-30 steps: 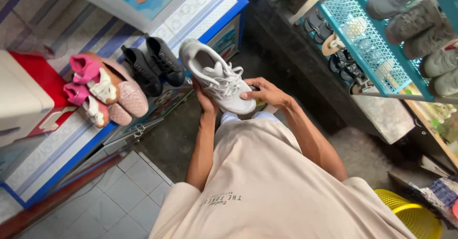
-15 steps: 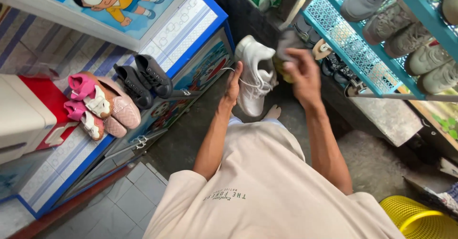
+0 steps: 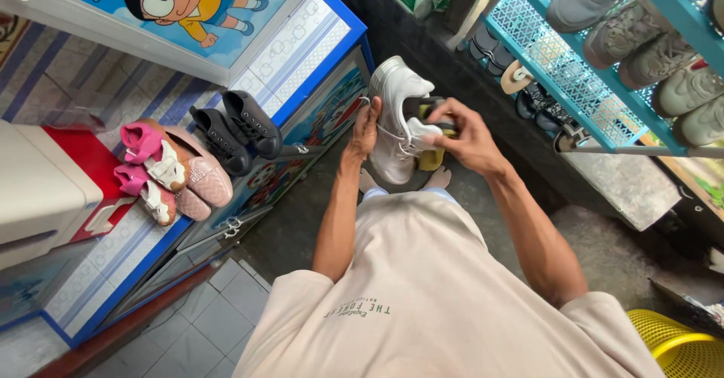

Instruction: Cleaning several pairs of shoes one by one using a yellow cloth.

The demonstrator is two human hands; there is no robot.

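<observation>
We hold a white lace-up sneaker with a thick pale sole [image 3: 397,118] out in front of our body, above the dark concrete floor and just beside the blue-edged cabinet. It is turned nearly on end, heel up and away from us, toe pointing down toward our feet, its loose white laces hanging across the tongue. Pressed against its right side is a small dark scrubbing pad with a yellow-green underside [image 3: 430,133], partly hidden under our fingers, so its exact shape is hard to tell.
</observation>
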